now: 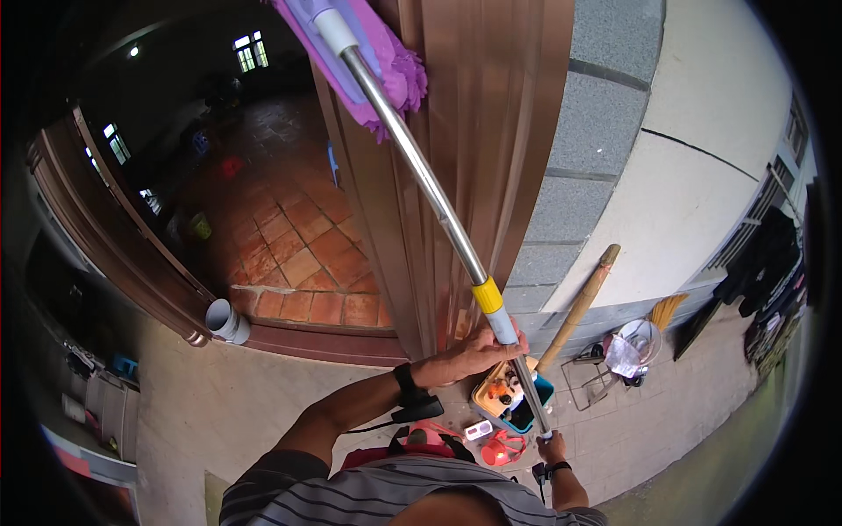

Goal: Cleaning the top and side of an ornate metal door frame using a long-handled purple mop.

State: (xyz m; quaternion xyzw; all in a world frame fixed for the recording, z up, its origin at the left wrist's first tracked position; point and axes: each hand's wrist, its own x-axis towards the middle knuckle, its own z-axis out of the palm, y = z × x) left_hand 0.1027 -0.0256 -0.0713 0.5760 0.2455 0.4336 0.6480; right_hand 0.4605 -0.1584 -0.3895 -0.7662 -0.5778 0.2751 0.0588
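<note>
A flat mop with a metal pole (pixel 427 184) slants up across the view, its purple fringed head (pixel 404 66) in front of the brown door frame (pixel 473 131). Whether the fringe presses on the frame cannot be told. My left hand (pixel 487 348) is closed around the pole's grey grip, just below a yellow collar (pixel 487 296). Lower down, my right hand (pixel 552 448) grips the pole's end. Behind the lower pole stands a teal-lined bucket (pixel 521 421), with a tan tray of small items (pixel 503 391) on it.
A bamboo pole (pixel 579 306) leans by the grey stone wall. On the ground near my feet are a red container (pixel 496 452) and a white device (pixel 478 430). A grey bucket (pixel 227 322) sits by the door sill (pixel 329 345). To the right is a basin on a stand (pixel 639 342).
</note>
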